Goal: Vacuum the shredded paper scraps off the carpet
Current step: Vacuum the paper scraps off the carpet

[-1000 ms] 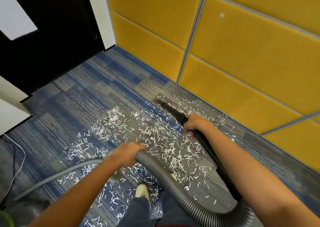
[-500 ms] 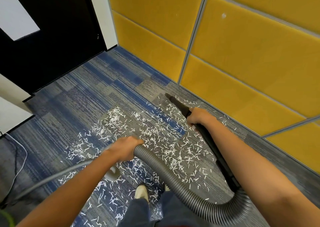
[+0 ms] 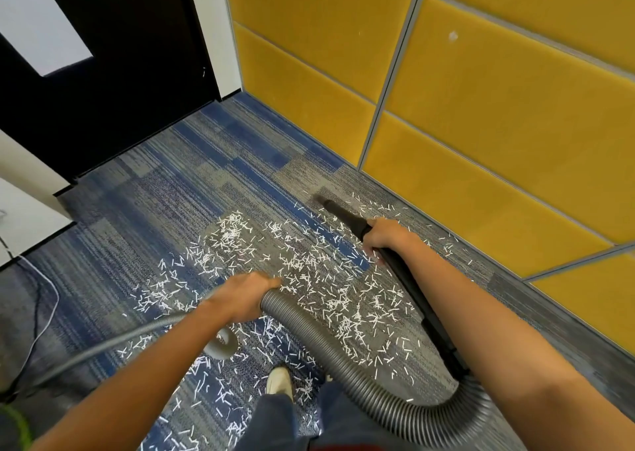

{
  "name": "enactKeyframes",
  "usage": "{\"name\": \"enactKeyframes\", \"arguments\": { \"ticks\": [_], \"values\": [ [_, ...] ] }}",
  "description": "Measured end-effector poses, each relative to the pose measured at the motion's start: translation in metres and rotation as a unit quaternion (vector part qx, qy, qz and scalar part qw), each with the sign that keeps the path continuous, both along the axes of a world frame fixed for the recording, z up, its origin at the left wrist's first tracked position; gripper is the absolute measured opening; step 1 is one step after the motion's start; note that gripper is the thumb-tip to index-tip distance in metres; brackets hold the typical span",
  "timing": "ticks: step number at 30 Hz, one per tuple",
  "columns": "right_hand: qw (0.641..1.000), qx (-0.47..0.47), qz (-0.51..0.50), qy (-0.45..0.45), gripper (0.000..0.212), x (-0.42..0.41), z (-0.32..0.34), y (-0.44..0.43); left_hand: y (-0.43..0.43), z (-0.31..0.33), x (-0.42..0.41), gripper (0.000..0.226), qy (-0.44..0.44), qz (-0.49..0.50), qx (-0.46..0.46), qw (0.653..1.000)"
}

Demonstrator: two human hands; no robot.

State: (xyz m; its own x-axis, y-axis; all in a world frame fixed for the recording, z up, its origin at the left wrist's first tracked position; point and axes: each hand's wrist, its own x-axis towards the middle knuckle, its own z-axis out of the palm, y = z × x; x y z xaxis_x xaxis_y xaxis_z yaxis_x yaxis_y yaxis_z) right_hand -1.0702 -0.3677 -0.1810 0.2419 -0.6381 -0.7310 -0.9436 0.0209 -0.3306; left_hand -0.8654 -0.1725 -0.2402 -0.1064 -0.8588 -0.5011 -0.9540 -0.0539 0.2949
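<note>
Far to the left of the left hand (image 3: 240,297), a thin white cable (image 3: 48,299) lies on the blue-and-grey carpet (image 3: 171,182), and a dark door (image 3: 137,55) stands well beyond it. The left hand is curled round the grey ribbed hose (image 3: 343,358), gripping it from above. From this hand the hose runs down and right, loops beneath the right forearm and joins the black wand (image 3: 412,285). The shredded paper scraps (image 3: 330,279) lie thick on the carpet between the two hands. They also spread left of the left hand and down past a pale shoe (image 3: 279,382) below it. The right hand (image 3: 385,236) is closed round the upper part of the wand. The nozzle tip (image 3: 331,205) points just beyond this hand's knuckles, low over the carpet among sparser scraps. Right of this hand, a few scraps lie near the foot of the yellow wall panels (image 3: 498,124).
</note>
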Motion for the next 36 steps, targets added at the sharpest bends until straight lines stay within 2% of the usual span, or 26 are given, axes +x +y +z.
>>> {"name": "enactKeyframes", "arguments": {
  "ticks": [11,22,26,36],
  "values": [
    [0.998,-0.014,-0.067,0.014,0.050,-0.040,-0.001,-0.013,-0.001,-0.004,-0.013,0.028,0.015,-0.002,0.019,1.000],
    [0.995,-0.010,-0.095,0.013,0.052,-0.054,-0.002,-0.016,0.002,-0.009,-0.015,0.030,0.024,0.002,0.017,1.000],
    [0.997,-0.016,-0.073,0.027,0.048,-0.047,-0.004,-0.008,0.002,-0.009,-0.015,0.027,0.011,0.001,0.013,1.000],
    [1.000,-0.010,0.003,0.026,0.056,-0.016,-0.010,0.020,0.007,-0.013,-0.016,0.029,-0.005,-0.007,0.012,1.000]
  ]
}}
